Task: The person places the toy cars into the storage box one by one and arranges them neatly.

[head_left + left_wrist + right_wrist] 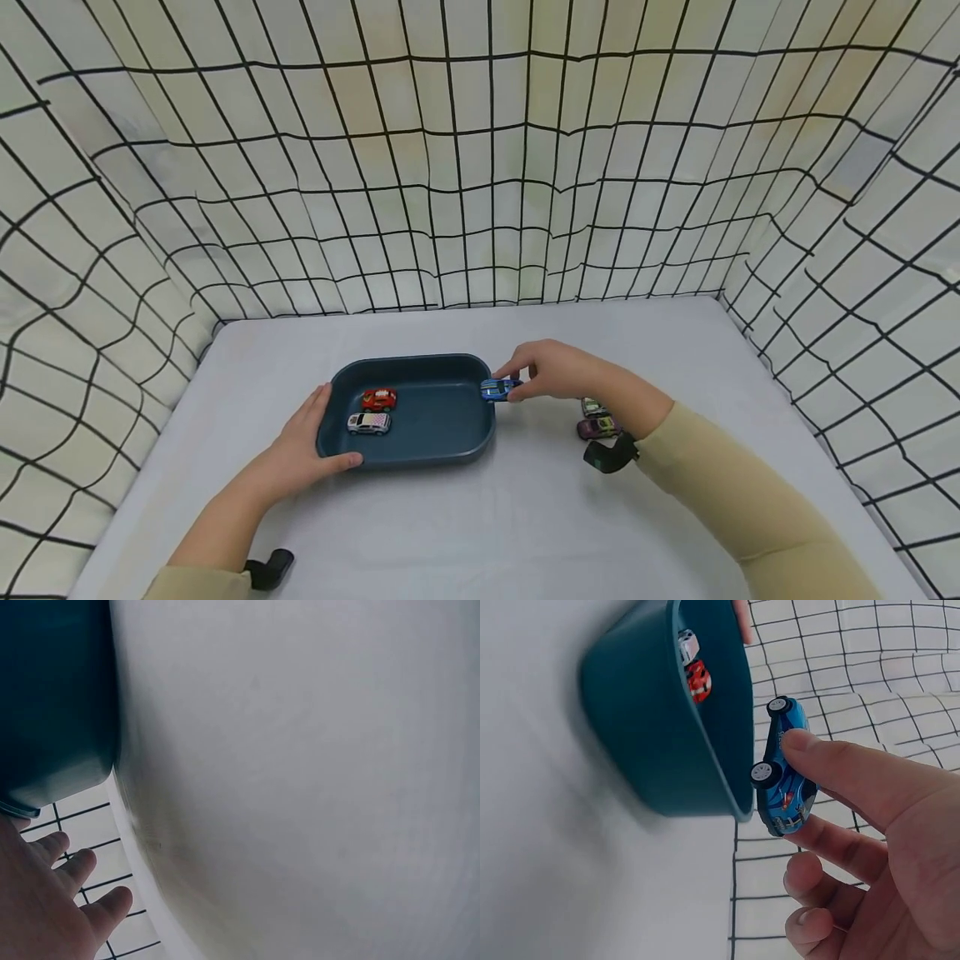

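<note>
Between thumb and fingers, my right hand (558, 369) pinches a blue toy car (498, 389) at the right rim of a dark teal tray (431, 457). The right wrist view shows the blue car (784, 769) raised above the table, its wheels turned toward the tray wall. My left hand (296, 450) rests against the tray's left end, thumb on the front rim and fingers extended along the left side. Inside the tray, a red toy car (379, 400) stands just behind a white-and-pink toy car (368, 423), both toward the left.
Under my right forearm, a purple toy car (598, 427) and a green-and-white toy car (592, 407) stand on the white tabletop (480, 533), partly covered by the arm. Black netting (491, 167) over white cloth encloses the back and sides.
</note>
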Demonstrator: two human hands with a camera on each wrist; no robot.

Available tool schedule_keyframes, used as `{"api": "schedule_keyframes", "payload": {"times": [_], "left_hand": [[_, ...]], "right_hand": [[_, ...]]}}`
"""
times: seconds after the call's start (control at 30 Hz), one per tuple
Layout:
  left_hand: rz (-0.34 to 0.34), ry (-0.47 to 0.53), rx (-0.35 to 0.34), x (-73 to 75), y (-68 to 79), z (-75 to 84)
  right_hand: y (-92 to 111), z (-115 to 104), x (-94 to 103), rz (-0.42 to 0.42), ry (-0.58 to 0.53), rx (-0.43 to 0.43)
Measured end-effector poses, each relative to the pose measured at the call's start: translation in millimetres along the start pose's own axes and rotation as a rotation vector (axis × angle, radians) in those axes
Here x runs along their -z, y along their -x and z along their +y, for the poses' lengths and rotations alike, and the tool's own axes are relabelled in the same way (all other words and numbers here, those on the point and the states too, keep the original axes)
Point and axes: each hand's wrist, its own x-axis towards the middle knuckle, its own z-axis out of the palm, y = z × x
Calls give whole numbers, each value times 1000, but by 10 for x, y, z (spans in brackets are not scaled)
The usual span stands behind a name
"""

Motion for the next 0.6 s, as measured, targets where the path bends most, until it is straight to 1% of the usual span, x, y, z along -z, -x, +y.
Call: {"api": "schedule_keyframes", "payload": {"times": [0.3, 0.47, 0.6], "left_hand": [[-4, 11, 8, -19, -3, 1], [1, 14, 10, -34, -4, 14], [8, 8, 11, -38, -9, 11]], "right_hand": [[-270, -243, -146, -39, 42, 49], [-427, -388, -280, -66, 57, 64], [-566, -503, -426, -95, 100, 74]]}}
